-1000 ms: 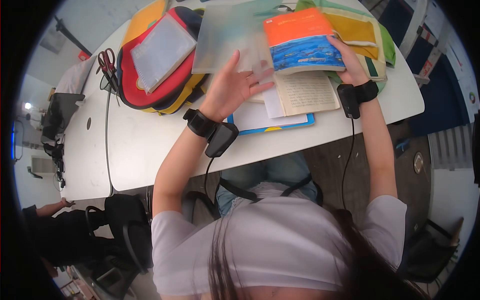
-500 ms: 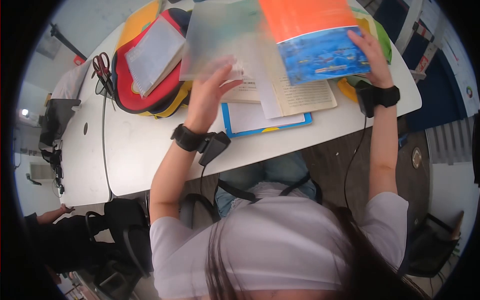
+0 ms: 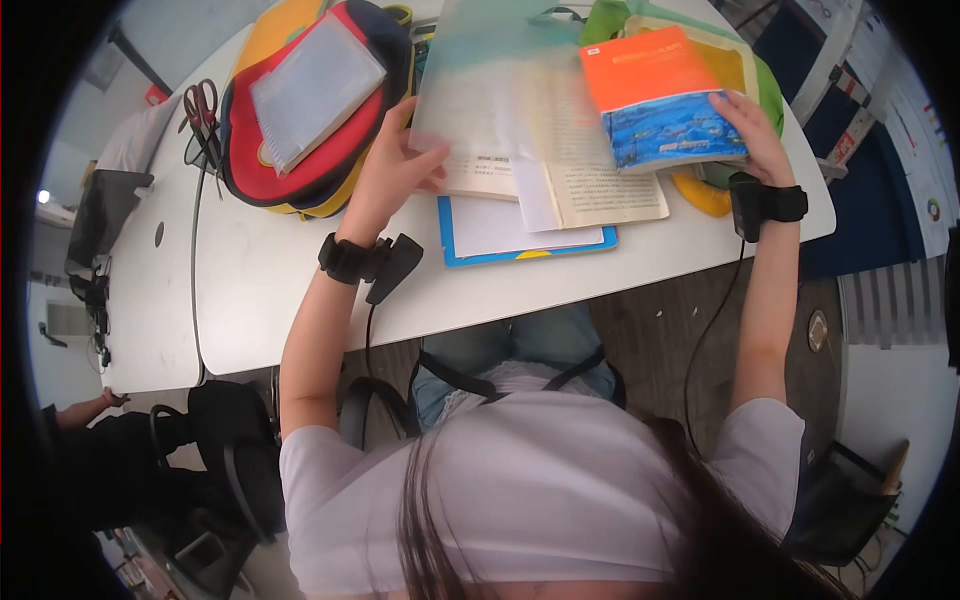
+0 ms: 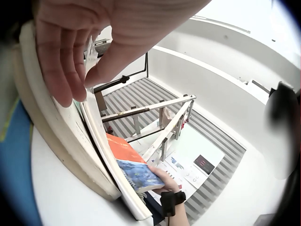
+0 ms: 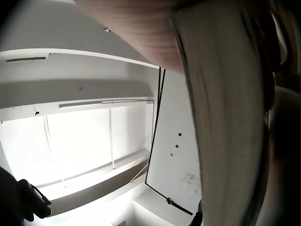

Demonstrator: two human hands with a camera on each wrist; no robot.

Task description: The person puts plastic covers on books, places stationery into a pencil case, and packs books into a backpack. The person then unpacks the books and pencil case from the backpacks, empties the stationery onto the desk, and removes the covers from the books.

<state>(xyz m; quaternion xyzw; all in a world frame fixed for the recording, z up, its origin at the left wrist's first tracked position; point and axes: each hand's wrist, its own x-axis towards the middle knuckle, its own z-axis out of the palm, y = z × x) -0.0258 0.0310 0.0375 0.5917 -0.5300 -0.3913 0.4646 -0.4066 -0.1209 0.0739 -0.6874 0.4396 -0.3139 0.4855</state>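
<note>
"How's the left hand [image 3: 385, 180]?"

"Relaxed, fingers partly open by the translucent cover [image 3: 460, 105], no grip showing. A light touch would spare the open book [image 3: 600, 197]."

"And the orange-and-blue book [image 3: 660, 125]?"

"Over the right-hand page, gripped at its right edge by the right hand [image 3: 757, 140]. Best lifted level, without dragging."

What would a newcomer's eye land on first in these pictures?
Probably the orange-and-blue book, held in the right hand near an open book. Next, perhaps, the red bag on the left of the table, with a pale notebook lying on it. Scissors stand just left of the bag.
</note>
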